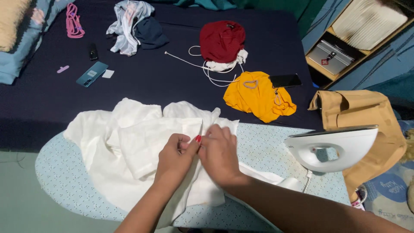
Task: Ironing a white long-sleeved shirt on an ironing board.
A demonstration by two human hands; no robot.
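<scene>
White garment [142,146] spread across ironing board [60,181], crumpled toward board's far edge. Left hand [174,157] and right hand [220,153] met at garment's middle; fold of white cloth pinched by fingers [195,140] of both hands, closed tight on it. White iron [332,149] stood upright at board's right end, well clear of hands. Beyond board, on dark bed [172,82]: yellow garment [258,95], red garment [222,41], black phone [284,80]. Tan garment [362,116] seen right of iron.

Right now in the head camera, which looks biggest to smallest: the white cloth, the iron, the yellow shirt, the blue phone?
1. white cloth, by far
2. iron and yellow shirt: look alike, and the iron sits nearer the camera, so unsure
3. blue phone
</scene>
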